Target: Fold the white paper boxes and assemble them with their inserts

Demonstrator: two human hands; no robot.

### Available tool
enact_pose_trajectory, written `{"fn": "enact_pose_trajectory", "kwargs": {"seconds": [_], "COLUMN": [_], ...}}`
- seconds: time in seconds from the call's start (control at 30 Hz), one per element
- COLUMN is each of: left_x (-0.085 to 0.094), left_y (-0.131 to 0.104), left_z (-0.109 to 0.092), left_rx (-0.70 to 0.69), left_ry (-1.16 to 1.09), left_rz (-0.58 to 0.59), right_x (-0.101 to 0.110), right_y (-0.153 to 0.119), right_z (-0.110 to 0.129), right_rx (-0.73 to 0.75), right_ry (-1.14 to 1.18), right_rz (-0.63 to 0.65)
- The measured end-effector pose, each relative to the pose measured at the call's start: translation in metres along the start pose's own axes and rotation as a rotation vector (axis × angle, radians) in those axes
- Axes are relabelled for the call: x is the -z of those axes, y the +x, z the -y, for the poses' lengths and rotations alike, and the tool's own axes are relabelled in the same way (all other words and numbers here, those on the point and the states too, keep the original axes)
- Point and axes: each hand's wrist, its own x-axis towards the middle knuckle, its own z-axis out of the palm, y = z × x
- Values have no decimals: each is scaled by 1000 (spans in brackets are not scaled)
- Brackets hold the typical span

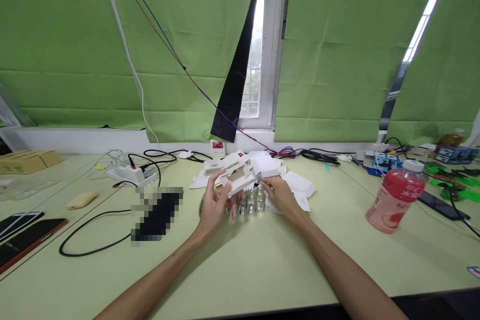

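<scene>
As green curtains (337, 60) cover most of the wall in the head view, daylight enters through a narrow strip of window (252, 75) beside a folded black flap (234, 92). Red and blue wires (161, 35) slant across the curtains toward black cables (320, 156) at the back of a pale green table (240, 270). On the table's left side are a power strip (131, 175), a tan cardboard box (28, 161), a cream-colored object (81, 200) and a dark, pixelated item (159, 215); on its right, a bottle of pink drink (393, 197) stands near a dark phone (440, 205).

At the table's center, white cartons (264, 164) lie in a loose heap behind a row of clear, shiny containers (251, 202), partly hidden by the hands. The left hand (216, 202) is partly open and curved around an open white carton (238, 180), its thumb against the near side and fingers at the left end, holding it tilted above the containers. The right hand (279, 194), 1 of 2 bare hands at work, has its thumb and fingers drawn close together beside a small dark tip (256, 184), just right of the held carton; whether the fingers pinch the tip cannot be told.
</scene>
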Motion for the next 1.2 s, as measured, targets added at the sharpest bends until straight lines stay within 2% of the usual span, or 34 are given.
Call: {"fn": "enact_pose_trajectory", "kwargs": {"seconds": [0.13, 0.27, 0.4, 0.5, 0.8, 1.2], "left_x": [1, 0, 0, 2, -1, 0], "left_y": [-1, -3, -4, -5, -8, -8], "left_z": [-1, -2, 0, 2, 1, 5], "left_rx": [-12, -29, -33, -24, 8, 39], "left_ry": [28, 99, 128, 149, 148, 156], "left_rz": [28, 70, 106, 126, 190, 207], "right_x": [1, 6, 12, 14, 16, 12], "right_y": [-1, -4, -10, -13, -17, -17], "right_z": [3, 13, 24, 31, 35, 36], "right_rx": [-5, 6, 45, 105, 132, 137], "right_ry": [42, 124, 345, 492, 598, 634], "right_rz": [-38, -127, -213, -177, -81, -85]}}
